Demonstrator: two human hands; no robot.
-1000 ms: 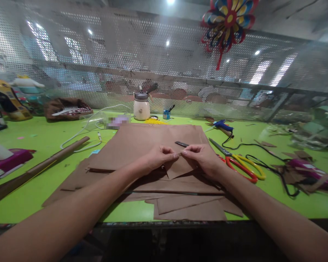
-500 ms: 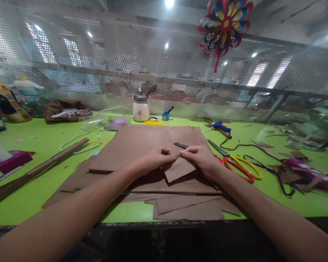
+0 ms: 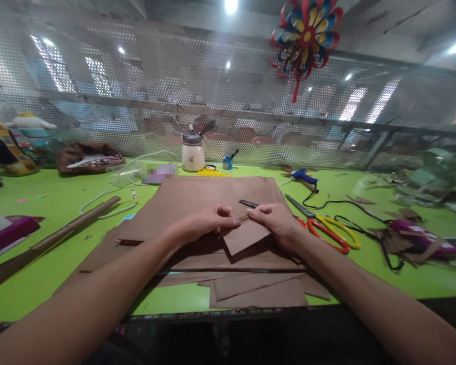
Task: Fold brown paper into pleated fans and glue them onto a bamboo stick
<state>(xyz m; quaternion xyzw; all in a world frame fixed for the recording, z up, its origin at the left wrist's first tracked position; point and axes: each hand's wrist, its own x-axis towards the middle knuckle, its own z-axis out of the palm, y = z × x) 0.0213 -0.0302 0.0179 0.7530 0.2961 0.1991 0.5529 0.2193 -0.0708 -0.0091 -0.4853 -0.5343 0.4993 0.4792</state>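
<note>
Small brown paper piece slants above the brown sheet stack, long axis roughly 8 to 2 o'clock, at 4 from the left hand, 8 from the right hand, both equally near and pinching its upper edge.

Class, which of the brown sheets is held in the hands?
The small brown piece, pinched near its upper edge by the left hand and right hand; the larger sheets lie stacked on the table.

On the table, around the paper stack, the bottle stands at twelve o'clock, glue gun at two, scissors at three, tube at nine.
</note>
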